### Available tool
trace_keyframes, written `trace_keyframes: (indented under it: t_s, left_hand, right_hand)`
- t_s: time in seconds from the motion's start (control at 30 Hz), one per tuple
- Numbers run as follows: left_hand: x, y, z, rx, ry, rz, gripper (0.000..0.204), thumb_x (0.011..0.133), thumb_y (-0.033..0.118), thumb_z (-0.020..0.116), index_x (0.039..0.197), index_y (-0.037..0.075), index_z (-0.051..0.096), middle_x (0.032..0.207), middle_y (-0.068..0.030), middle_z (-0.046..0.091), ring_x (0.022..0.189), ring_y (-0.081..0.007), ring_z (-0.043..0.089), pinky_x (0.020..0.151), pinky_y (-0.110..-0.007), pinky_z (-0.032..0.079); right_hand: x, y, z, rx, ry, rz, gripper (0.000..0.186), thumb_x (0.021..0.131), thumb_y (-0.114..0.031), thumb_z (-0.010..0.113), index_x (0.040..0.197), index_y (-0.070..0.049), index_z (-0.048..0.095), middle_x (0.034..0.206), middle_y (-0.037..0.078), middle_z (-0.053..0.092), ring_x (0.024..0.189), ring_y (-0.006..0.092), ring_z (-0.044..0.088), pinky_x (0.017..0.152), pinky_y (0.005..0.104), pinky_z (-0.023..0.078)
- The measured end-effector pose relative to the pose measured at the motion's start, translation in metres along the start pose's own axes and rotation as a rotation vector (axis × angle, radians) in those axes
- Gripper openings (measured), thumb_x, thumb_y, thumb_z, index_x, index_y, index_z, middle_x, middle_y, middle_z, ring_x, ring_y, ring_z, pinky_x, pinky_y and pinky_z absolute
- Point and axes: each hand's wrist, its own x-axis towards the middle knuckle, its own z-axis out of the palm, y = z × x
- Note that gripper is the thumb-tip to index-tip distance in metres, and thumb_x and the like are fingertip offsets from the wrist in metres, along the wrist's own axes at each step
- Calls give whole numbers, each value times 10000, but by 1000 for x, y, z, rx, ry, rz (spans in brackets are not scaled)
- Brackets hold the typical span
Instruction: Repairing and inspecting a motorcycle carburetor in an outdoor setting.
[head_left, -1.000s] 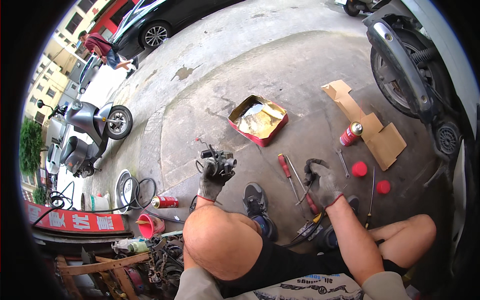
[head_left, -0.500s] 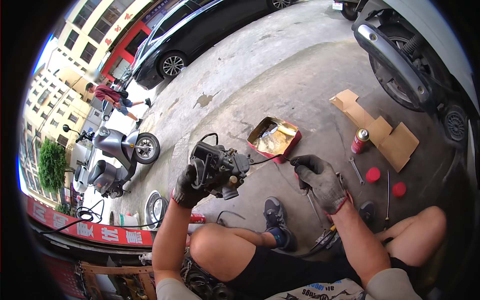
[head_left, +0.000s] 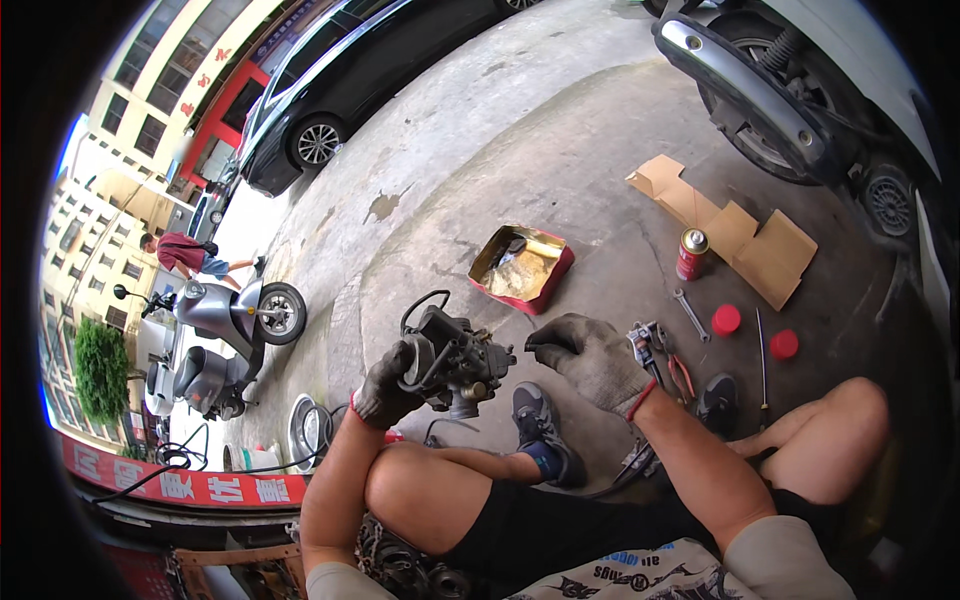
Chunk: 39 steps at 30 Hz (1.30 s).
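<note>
A dark metal carburetor (head_left: 462, 368) with a looped black hose on top is held up over my lap. My gloved left hand (head_left: 386, 388) is closed around its left side. Just off its right end is my gloved right hand (head_left: 596, 366), thumb and fingers pinched together. Whatever lies between those fingertips is too small or too hidden to make out. Beyond the carburetor, a red box (head_left: 545, 300) with a gold inside stands on the ground, with pale material in it. Pliers with orange-red handles (head_left: 680, 378) lie beside my right wrist.
On the right lie a wrench (head_left: 690, 315), two red caps (head_left: 726, 320), a long thin screwdriver (head_left: 762, 365) and flattened cardboard (head_left: 785, 258). A red spray can (head_left: 690, 258) stands by the cardboard. Scooters (head_left: 230, 318) are parked left; a black car (head_left: 400, 85) is behind.
My right hand has come left and down toward the carburetor. The thin dark strand that stretched between them no longer shows. The carburetor has shifted slightly right; the view has shifted too.
</note>
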Motion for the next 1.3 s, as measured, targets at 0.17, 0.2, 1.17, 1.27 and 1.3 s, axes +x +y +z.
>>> trace_keyframes:
  t_s: [0.17, 0.2, 1.17, 1.27, 1.3]
  left_hand:
    - [-1, -8, -7, -24, 4, 25, 853, 865, 581, 617, 1463, 23, 374, 1394, -167, 528, 1239, -322, 552, 1029, -495, 446]
    - [-2, -9, -9, -26, 8, 25, 853, 865, 581, 617, 1463, 23, 374, 1394, -167, 528, 1239, -322, 552, 1029, -495, 446]
    - [17, 6, 27, 257, -63, -66, 1021, 703, 620, 744, 1386, -68, 423, 1333, -240, 553, 1185, -328, 597, 1034, -427, 470]
    - [21, 8, 34, 247, -70, -68, 1026, 688, 616, 756, 1383, -64, 429, 1323, -244, 559, 1187, -331, 596, 1045, -429, 462]
    - [21, 9, 35, 249, -77, -75, 1029, 683, 616, 760, 1382, -63, 430, 1320, -243, 560, 1187, -330, 596, 1045, -428, 462]
  right_hand:
    - [-2, 2, 7, -241, 79, -148, 146, 857, -154, 686, 978, -77, 713, 983, 125, 666, 927, 315, 659, 798, 399, 528]
    - [-2, 3, 8, -240, 74, -148, 146, 857, -154, 686, 978, -77, 713, 983, 125, 666, 927, 315, 659, 798, 399, 528]
    - [-7, 0, 9, -584, 69, -255, 176, 810, -210, 712, 962, -123, 696, 929, 101, 624, 884, 331, 634, 755, 455, 503]
    - [-8, 12, 13, -460, 89, -223, 166, 820, -219, 711, 950, -120, 685, 917, 86, 628, 919, 311, 635, 774, 444, 503]
    - [-9, 16, 16, -461, 92, -226, 166, 820, -219, 711, 950, -120, 685, 917, 86, 628, 919, 311, 635, 774, 444, 503]
